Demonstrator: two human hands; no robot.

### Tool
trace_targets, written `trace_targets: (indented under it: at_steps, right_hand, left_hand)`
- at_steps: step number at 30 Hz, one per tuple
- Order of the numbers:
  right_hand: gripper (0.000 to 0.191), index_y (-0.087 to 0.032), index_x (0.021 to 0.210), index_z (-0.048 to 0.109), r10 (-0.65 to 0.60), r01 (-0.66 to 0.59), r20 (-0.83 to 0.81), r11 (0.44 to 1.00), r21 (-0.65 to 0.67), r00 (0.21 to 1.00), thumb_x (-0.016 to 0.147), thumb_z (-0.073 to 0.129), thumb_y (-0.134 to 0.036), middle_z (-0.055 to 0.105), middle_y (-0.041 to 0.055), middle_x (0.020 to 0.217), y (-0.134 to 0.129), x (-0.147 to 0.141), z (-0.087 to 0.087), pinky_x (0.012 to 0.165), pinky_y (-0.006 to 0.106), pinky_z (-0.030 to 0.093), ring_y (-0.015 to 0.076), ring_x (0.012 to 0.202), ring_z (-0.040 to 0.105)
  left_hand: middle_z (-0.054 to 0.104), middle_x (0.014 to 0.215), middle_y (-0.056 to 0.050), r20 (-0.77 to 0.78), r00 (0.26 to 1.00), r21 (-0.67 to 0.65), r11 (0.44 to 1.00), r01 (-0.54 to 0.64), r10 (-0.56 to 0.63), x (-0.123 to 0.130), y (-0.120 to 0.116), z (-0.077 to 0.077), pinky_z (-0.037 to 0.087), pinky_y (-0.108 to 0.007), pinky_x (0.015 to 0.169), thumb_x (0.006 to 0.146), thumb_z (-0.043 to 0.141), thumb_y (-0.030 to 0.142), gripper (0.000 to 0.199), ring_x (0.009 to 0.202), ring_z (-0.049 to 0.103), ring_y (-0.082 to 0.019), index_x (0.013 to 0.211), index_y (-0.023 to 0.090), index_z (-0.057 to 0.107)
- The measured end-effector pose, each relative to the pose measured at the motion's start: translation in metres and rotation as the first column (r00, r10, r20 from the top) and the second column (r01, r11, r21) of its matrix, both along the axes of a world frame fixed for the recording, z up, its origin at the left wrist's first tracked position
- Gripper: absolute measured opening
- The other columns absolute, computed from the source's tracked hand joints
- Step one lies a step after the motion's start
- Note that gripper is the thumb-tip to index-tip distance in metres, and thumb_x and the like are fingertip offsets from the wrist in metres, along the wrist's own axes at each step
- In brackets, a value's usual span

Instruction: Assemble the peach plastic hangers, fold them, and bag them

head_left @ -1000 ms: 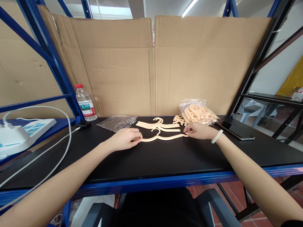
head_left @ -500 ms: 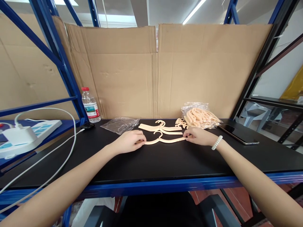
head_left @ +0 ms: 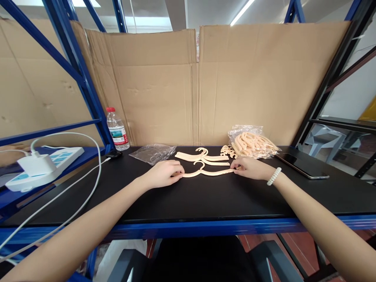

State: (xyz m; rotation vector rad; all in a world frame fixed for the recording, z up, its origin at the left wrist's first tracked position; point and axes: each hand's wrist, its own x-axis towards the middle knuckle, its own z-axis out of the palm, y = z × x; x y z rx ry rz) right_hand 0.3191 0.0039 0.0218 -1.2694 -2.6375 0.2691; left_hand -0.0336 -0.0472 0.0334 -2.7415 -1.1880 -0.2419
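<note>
A thin peach-coloured hanger (head_left: 217,172) lies flat on the black tabletop, its hook pointing away from me. My left hand (head_left: 167,173) pinches the hanger's left end, and my right hand (head_left: 246,167), with a beaded bracelet on the wrist, pinches its right end. Just behind it lies a small stack of matching hangers (head_left: 188,157), hooks overlapping. Small peach hook pieces (head_left: 227,151) sit right of the stack, beside a clear bag of peach pieces (head_left: 254,145).
A crumpled clear bag (head_left: 152,153) and a water bottle (head_left: 118,131) stand at the back left. White cables run from a power strip (head_left: 70,156) on the left. A phone (head_left: 302,166) lies at the right. Another person's hand (head_left: 11,155) shows at the far left edge.
The view has shifted slightly, so things appear a little further right. Another person's hand has appeared at the far left edge. Both my hands keep their hold on the hanger.
</note>
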Motion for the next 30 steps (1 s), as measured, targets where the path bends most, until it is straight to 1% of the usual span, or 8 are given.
trace_targets:
  at_steps: [4,7,10,16,20,22,25,30]
  right_hand:
    - [0.021,-0.015,0.091,0.066,-0.007,0.007,-0.006,1.000,-0.015,1.000,0.083,0.051,-0.027,0.064,0.0070,0.082,-0.001,0.000,0.000,0.060,0.027,0.040,0.0181,0.067,0.056]
    - [0.022,-0.015,0.092,0.066,-0.006,0.006,-0.004,1.000,-0.007,1.000,0.082,0.050,-0.027,0.064,0.0071,0.081,0.001,0.001,0.000,0.062,0.028,0.041,0.0186,0.068,0.056]
    - [0.022,-0.016,0.089,0.066,0.009,-0.009,-0.006,1.000,-0.001,1.000,0.082,0.049,-0.027,0.065,0.0071,0.081,0.004,0.002,-0.002,0.063,0.028,0.042,0.0196,0.070,0.058]
    - [0.023,-0.016,0.087,0.067,0.043,-0.042,-0.039,0.999,0.015,0.998,0.081,0.048,-0.028,0.066,0.0080,0.086,0.002,-0.001,-0.005,0.067,0.030,0.045,0.0207,0.073,0.060]
    - [0.034,-0.017,0.109,0.065,-0.073,0.096,-0.165,0.986,0.138,0.984,0.082,0.050,-0.032,0.067,0.0076,0.090,0.004,0.005,0.019,0.067,0.030,0.047,0.0199,0.072,0.061]
    - [0.040,-0.018,0.121,0.060,-0.338,0.402,-0.257,0.878,0.262,0.905,0.085,0.048,-0.032,0.068,0.0082,0.089,0.011,0.019,0.043,0.070,0.032,0.048,0.0224,0.077,0.063]
    - [0.031,-0.014,0.105,0.069,-0.759,0.759,-0.155,0.568,0.318,0.633,0.082,0.051,-0.024,0.069,0.0160,0.090,0.029,0.044,0.081,0.068,0.039,0.047,0.0301,0.083,0.064]
    - [0.017,-0.014,0.081,0.073,-0.628,0.635,-0.098,0.766,0.094,0.772,0.079,0.056,-0.020,0.070,0.0087,0.072,0.043,0.051,0.107,0.063,0.030,0.047,0.0214,0.069,0.063]
  left_hand:
    - [0.068,0.086,0.000,0.088,0.964,0.096,0.961,-0.260,0.252,0.001,0.003,0.009,0.043,-0.025,0.067,0.086,0.048,0.034,0.024,0.079,0.063,-0.018,0.099,0.025,0.066]
    - [0.071,0.083,-0.002,0.297,0.711,0.124,0.713,-0.690,0.637,-0.011,0.017,0.024,0.045,-0.029,0.066,0.086,0.044,0.040,0.038,0.084,0.065,-0.024,0.116,0.026,0.063]
    - [0.072,0.099,-0.005,0.241,0.551,-0.078,0.582,-0.810,0.799,-0.029,0.035,0.033,0.046,-0.030,0.068,0.082,0.047,0.045,0.038,0.096,0.065,-0.029,0.105,0.026,0.070]
    - [0.072,0.092,-0.003,0.340,0.618,-0.151,0.690,-0.708,0.709,-0.040,0.042,0.023,0.047,-0.027,0.068,0.081,0.046,0.054,0.046,0.091,0.066,-0.024,0.108,0.023,0.067]
    - [0.072,0.092,-0.001,0.426,0.624,-0.079,0.714,-0.696,0.655,-0.032,0.034,0.021,0.044,-0.027,0.066,0.080,0.048,0.051,0.040,0.088,0.066,-0.022,0.105,0.025,0.065]
    - [0.072,0.091,0.000,0.438,0.610,-0.070,0.702,-0.709,0.660,-0.029,0.031,0.022,0.043,-0.027,0.063,0.080,0.049,0.049,0.037,0.086,0.066,-0.022,0.105,0.026,0.064]
    - [0.071,0.091,0.001,0.438,0.612,-0.050,0.698,-0.714,0.658,-0.026,0.029,0.023,0.042,-0.027,0.061,0.079,0.051,0.045,0.033,0.085,0.065,-0.022,0.104,0.026,0.064]
    - [0.071,0.088,0.001,0.426,0.677,0.001,0.747,-0.665,0.601,-0.022,0.027,0.017,0.042,-0.027,0.062,0.078,0.052,0.040,0.027,0.081,0.065,-0.021,0.096,0.026,0.066]
